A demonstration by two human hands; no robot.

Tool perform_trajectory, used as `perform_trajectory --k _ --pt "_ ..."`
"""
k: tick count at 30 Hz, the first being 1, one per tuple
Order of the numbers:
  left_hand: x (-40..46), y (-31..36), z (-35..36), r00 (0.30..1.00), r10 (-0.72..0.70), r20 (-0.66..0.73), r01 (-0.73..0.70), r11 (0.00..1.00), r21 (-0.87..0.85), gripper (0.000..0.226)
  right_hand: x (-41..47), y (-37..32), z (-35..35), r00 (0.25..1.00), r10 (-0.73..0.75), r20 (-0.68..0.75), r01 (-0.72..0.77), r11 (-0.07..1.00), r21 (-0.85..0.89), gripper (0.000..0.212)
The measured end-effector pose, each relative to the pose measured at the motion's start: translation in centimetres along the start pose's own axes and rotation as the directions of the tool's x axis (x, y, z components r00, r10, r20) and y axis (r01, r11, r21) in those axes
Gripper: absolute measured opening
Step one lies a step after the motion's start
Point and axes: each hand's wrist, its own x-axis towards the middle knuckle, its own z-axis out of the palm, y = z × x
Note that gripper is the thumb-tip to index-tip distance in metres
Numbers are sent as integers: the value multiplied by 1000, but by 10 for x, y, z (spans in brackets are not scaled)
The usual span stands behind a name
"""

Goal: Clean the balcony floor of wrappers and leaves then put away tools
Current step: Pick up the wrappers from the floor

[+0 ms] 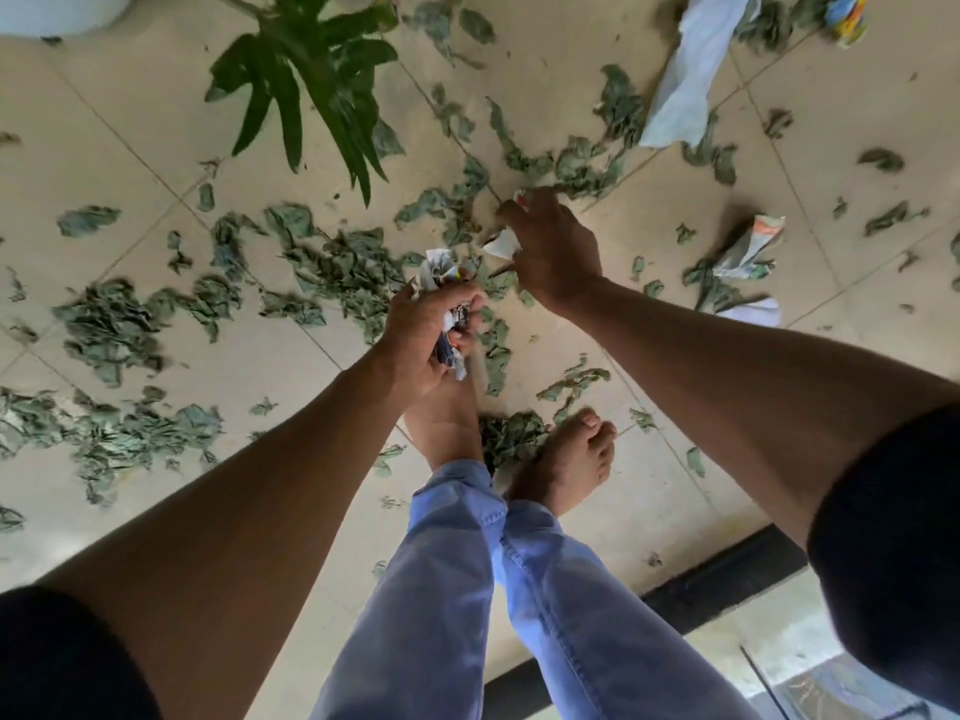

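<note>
My left hand (423, 335) grips a bunch of crumpled wrappers (441, 275) above the beige tiled floor (649, 366). My right hand (550, 246) reaches further out and pinches a small white wrapper (503, 245), with a red-tipped scrap (521, 199) at its fingertips. Dry green leaves (337, 262) lie scattered all over the tiles. More wrappers lie to the right: a crumpled one (750, 246), a white piece (756, 309), a long pale paper (691, 80) and a colourful one (847, 15) at the top right.
A potted plant's green leaves (311, 80) hang over the floor at the top, beside a white pot (62, 10) at the top left. My bare feet (569, 459) stand among leaves. A black door track (722, 579) runs along the lower right.
</note>
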Motion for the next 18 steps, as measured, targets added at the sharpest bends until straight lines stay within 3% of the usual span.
perform_trajectory --k 3,5,8,12,18 --pt "-7 5 2 1000 -14 -7 14 1000 1 14 -3 -8 -6 994 68 -83 -63 996 57 30" --pt "-13 11 6 999 -19 -28 19 1000 14 11 -10 -17 -17 976 179 -126 -144 959 245 22" --pt "-24 24 19 998 2 -56 -3 1000 -14 10 -30 -35 -42 936 333 -109 -225 809 543 15" --pt "-50 43 51 999 40 23 -39 998 -51 13 -75 -56 -84 932 361 -26 -222 628 746 10" --pt "-81 54 91 989 55 135 -87 965 246 20 -112 -49 -128 891 453 -17 -244 511 824 4"
